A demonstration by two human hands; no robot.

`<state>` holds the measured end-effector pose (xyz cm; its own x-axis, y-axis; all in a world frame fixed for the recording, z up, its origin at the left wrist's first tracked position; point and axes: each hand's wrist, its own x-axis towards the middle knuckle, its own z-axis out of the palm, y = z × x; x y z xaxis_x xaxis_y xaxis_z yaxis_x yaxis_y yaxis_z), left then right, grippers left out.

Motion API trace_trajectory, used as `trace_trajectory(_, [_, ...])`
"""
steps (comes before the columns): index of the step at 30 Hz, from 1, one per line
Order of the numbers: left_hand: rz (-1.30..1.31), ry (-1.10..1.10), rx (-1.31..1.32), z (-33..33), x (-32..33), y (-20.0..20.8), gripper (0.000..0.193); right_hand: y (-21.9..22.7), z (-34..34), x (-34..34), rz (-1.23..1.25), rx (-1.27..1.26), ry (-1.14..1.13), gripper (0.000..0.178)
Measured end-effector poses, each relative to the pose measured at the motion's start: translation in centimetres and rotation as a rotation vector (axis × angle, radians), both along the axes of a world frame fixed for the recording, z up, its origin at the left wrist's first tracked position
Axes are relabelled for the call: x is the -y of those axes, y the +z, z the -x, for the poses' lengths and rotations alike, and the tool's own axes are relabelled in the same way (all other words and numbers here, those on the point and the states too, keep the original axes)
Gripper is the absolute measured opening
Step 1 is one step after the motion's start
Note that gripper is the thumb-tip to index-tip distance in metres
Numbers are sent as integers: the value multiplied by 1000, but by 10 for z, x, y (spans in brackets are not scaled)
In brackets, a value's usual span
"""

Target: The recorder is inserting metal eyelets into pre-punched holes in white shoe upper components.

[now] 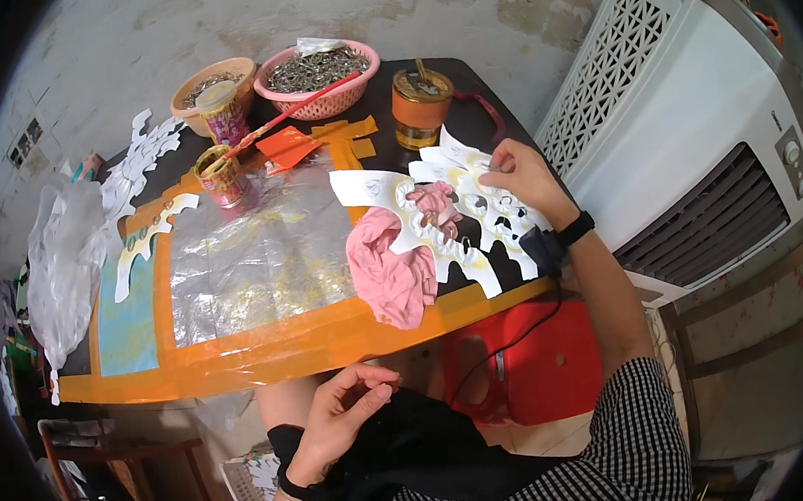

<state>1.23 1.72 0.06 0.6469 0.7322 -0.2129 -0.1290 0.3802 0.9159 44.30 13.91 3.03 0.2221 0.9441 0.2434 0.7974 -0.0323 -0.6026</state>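
Observation:
My right hand (527, 178) reaches over the right side of the table, thumb and fingers pinched at the edge of the white cut-out card pieces (364, 187). What sits between its fingertips is too small to make out. These pieces have wavy edges and yellowish smears, with small rings and crumpled white bits on them. Against them lies a crumpled pink cloth (389, 275). Over my lap, in front of the table edge, my left hand (343, 413) is closed with thumb and fingers curled together; whatever it may hold is hidden.
Toward the back stand a pink basket (349, 94) of small metal parts, an orange bowl (183, 106), a glue-smeared can (223, 181) with a red stick (294, 114), and a lidded glass jar (416, 119). Orange tape (268, 342) edges plastic sheeting. A red stool (549, 361) and air cooler (682, 138) stand right.

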Motion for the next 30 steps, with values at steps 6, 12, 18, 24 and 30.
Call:
trace_trajectory(6, [-6,-12,-16,-1,5,0,18,4,-2,-3,-21,-504,66,25])
trace_trajectory(12, [-20,-4,-21,5,10,1,18,40,9,13,-97,-476,-6,23])
trace_trajectory(18, [-104,108,93,-4,11,13,30,113,90,61,-228,-564,137,20])
trace_trajectory(24, [-391,284,129,-41,-7,39,47,88,199,111,-251,-797,348,18])
trace_trajectory(30, [-218,390,379,-32,6,21,34,29,249,130,-181,-1025,447,26])
